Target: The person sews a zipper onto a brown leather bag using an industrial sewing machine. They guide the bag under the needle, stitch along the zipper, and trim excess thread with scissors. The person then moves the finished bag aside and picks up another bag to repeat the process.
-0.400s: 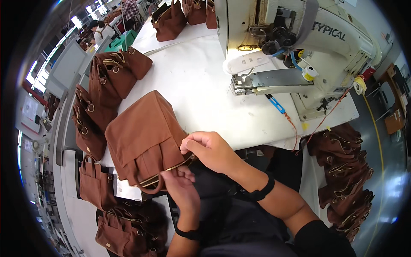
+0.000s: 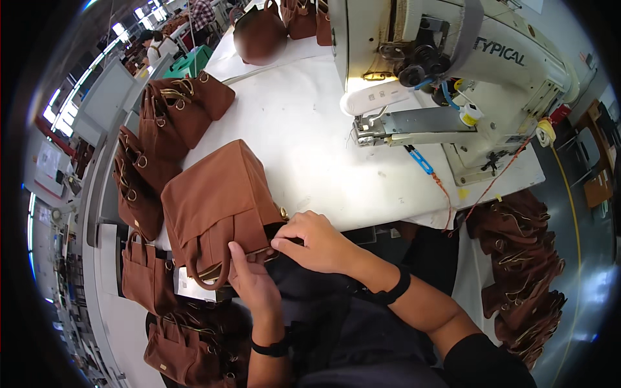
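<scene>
A brown handbag (image 2: 217, 194) lies on its side at the left front edge of the white table, its zip opening toward me. My left hand (image 2: 255, 281) holds the rim beside the looped handle, thumb on the outer face and fingers at the zip edge. At the opening's right end my right hand (image 2: 314, 242) is closed, thumb and forefinger pinching the zip edge; the exact bit between them is hidden. A gold-coloured metal fitting (image 2: 283, 212) shows just above the right fingers.
An industrial sewing machine (image 2: 446, 97) stands at the right of the table (image 2: 304, 155). Blue-handled thread snips (image 2: 419, 159) lie under its arm. Finished-looking brown bags (image 2: 178, 107) line the left edge; more bags (image 2: 521, 271) are heaped at the right. A person (image 2: 158, 48) is far back.
My left hand has slid left along the rim toward the handle. My right hand has lowered onto the zip edge, and the bag's opening gapes more at its right end.
</scene>
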The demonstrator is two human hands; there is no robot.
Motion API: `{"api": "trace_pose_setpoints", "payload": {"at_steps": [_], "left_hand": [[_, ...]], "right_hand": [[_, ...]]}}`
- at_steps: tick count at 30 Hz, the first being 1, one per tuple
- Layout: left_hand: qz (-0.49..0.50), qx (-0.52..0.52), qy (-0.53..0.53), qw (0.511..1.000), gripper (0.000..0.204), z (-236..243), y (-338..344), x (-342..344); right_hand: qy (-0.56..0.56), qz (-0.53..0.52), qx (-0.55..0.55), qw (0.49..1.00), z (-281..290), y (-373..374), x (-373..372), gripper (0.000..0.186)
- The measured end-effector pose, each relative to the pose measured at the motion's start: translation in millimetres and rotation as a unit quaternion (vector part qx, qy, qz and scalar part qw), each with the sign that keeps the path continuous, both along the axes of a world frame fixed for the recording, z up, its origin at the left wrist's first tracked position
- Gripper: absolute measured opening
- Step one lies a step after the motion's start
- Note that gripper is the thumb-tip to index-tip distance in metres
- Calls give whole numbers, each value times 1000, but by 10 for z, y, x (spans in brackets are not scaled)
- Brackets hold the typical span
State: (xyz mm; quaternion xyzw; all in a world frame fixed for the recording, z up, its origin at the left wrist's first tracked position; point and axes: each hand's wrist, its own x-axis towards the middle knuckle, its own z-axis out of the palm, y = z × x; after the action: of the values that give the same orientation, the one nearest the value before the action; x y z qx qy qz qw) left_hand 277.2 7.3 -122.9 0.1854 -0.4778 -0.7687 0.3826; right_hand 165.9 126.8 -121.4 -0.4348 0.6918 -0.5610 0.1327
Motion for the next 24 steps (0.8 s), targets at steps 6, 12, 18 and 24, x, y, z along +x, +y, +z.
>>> {"api": "trace_pose_setpoints", "payload": {"at_steps": [6, 12, 18, 24], "left_hand": [[-13, -16, -54, 998, 39, 34, -8, 120], [-16, -17, -72, 997, 38, 135, 15, 112], [-25, -53, -80, 995, 34, 231, -135, 135], [-49, -12, -70, 996, 32, 213, -70, 99]], "right_hand": [[-134, 107, 80, 982, -27, 156, -56, 32], [-234, 81, 44, 968, -25, 171, 1, 25], [47, 57, 41, 996, 1, 269, -61, 19], [-104, 81, 31, 991, -9, 469, -181, 26]]}}
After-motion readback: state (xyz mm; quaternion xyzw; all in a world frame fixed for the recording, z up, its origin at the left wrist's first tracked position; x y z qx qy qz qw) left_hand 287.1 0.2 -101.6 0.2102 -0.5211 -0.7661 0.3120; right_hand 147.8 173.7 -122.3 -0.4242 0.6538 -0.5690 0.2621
